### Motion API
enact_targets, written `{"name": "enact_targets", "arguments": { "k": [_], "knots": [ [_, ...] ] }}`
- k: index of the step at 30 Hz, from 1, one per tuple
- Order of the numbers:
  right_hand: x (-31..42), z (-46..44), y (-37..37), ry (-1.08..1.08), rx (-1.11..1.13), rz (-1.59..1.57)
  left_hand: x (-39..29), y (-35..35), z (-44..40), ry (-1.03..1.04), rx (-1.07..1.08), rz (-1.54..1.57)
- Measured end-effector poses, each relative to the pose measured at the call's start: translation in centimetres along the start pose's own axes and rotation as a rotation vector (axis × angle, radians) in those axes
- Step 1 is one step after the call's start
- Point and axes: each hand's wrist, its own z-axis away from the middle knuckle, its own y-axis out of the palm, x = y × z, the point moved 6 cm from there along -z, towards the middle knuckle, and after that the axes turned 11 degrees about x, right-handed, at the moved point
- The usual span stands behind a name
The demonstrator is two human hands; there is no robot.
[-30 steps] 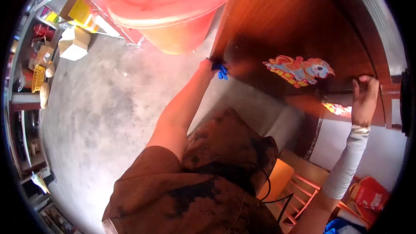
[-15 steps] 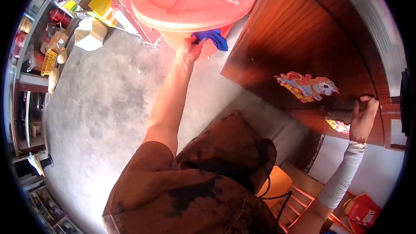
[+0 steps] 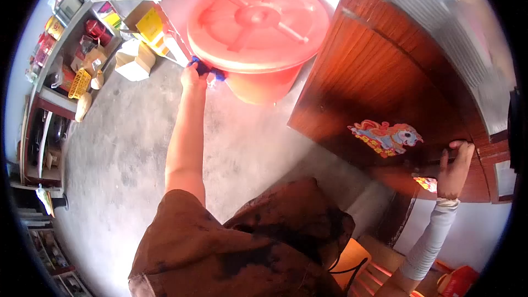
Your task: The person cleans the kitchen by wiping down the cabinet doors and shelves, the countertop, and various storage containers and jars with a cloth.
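My left hand (image 3: 193, 76) is closed on a bunched blue cloth (image 3: 219, 75) and holds it against the left rim of a large red plastic bucket. The red lid (image 3: 258, 17) covers the bucket (image 3: 264, 85), which stands on the floor. At the right, my right hand (image 3: 457, 168) is on the edge of a brown wooden door (image 3: 341, 71), fingers bent over it; the fingertips are partly hidden. A white sleeve covers that forearm. The door carries a colourful cartoon animal sticker (image 3: 388, 137).
Shelves with goods (image 3: 71, 71) line the left side. An open white box (image 3: 135, 60) and a yellow carton (image 3: 151, 27) sit left of the bucket. Behind my right arm are an orange chair (image 3: 352, 258) and a red item (image 3: 459, 281). Grey concrete floor (image 3: 121, 148) lies between.
My left hand has moved left along the bucket's rim with the blue cloth. The view has shifted, so the bucket shows lower and more fully. My right hand stays at the door edge.
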Motion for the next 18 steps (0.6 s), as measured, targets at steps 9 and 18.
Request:
{"name": "enact_targets", "arguments": {
  "k": [9,18],
  "knots": [
    [-0.1,0.0,-0.2,-0.080,-0.038,-0.070,-2.8,5.2,8.3,0.687,-0.189,-1.356],
    [0.1,0.4,0.0,-0.108,-0.074,-0.081,8.2,4.2,18.4,-0.277,0.374,-0.769]
  ]
}}
